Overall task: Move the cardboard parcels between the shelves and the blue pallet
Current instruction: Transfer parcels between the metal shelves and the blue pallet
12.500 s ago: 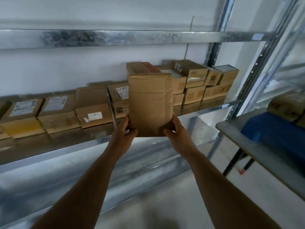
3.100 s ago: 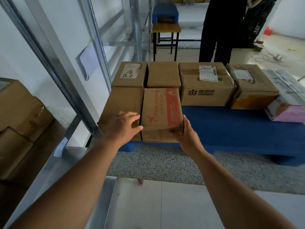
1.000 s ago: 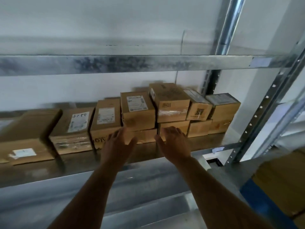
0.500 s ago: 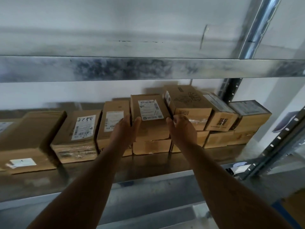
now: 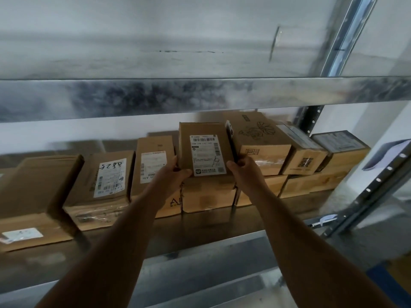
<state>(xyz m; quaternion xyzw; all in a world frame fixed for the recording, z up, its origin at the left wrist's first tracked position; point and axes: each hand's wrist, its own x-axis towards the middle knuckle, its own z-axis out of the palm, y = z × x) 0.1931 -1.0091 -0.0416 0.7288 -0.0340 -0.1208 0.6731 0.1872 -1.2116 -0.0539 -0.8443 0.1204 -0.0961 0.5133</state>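
Your bare forearms reach out over the dull galvanised shelf [image 5: 200, 227]. Your left hand [image 5: 171, 174] and right hand [image 5: 244, 172] clamp the near corners of a matte, white-labelled cardboard parcel [image 5: 204, 147], tilted atop the middle stack in the far row of parcels.

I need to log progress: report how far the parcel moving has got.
Done: cannot tell from this view alone. In hand: the left hand and right hand grip a labelled parcel tilted up off the stack. Left: many parcels, such as the 5285 parcel, sit on the shelf; the pallet is barely in view.
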